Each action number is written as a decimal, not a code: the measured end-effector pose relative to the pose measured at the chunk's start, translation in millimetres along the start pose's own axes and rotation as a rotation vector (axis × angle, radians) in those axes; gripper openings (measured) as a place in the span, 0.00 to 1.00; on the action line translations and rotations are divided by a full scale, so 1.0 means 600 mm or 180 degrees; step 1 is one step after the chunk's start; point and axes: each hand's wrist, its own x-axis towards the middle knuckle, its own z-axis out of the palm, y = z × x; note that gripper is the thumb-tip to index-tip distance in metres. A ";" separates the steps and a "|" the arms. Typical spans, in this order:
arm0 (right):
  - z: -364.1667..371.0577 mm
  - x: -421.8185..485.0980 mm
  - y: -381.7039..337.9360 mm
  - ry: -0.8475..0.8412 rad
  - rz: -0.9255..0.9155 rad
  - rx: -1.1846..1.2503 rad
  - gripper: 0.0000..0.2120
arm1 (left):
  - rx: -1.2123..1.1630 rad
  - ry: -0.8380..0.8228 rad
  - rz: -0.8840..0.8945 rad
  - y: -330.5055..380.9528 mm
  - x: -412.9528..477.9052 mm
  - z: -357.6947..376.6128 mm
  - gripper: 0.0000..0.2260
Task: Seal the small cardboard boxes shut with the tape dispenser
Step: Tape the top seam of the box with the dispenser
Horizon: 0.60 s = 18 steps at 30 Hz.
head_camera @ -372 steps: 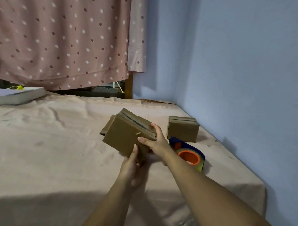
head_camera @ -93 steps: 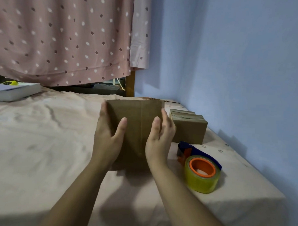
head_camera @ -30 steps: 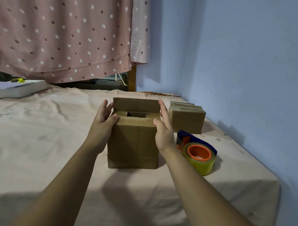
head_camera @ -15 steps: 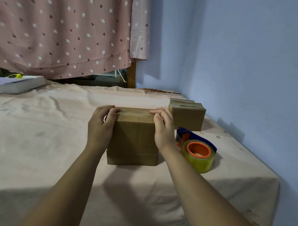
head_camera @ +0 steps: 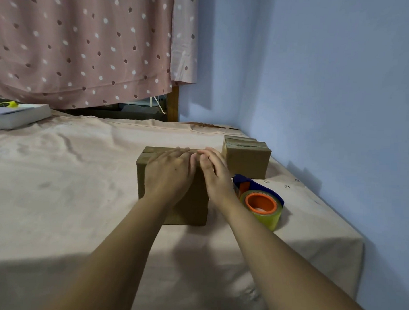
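Observation:
A small brown cardboard box (head_camera: 192, 207) stands upright on the cloth-covered table, its top flaps folded down. My left hand (head_camera: 169, 174) lies flat over the top and front of it, fingers straight and pressing the flaps. My right hand (head_camera: 215, 172) rests beside it at the box's right top edge, fingers extended. The tape dispenser (head_camera: 258, 200), blue with an orange core and a yellowish roll, lies on the table just right of the box, untouched. A second cardboard box (head_camera: 246, 157) with tape on its top stands behind, near the wall.
The table is draped in a pinkish cloth (head_camera: 65, 184), its right edge close to the blue wall (head_camera: 328, 89). A white book-like object (head_camera: 17, 115) lies far left. A dotted curtain (head_camera: 82, 46) hangs behind.
Both hands have shifted from the box's upper corners onto the middle of its top. The far flap, up a second ago, is now folded down.

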 end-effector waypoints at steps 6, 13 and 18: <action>-0.082 0.013 -0.010 0.0151 -0.0136 0.0222 0.19 | 0.0045 0.0071 -0.0031 0.003 -0.004 -0.005 0.20; -0.167 0.045 0.037 -0.0326 0.1106 -0.1992 0.39 | 0.0025 0.0026 -0.0062 0.001 -0.005 -0.002 0.20; -0.172 0.021 0.062 -0.1535 0.1355 -0.2904 0.42 | 0.0076 -0.0016 -0.0118 0.000 0.001 -0.004 0.20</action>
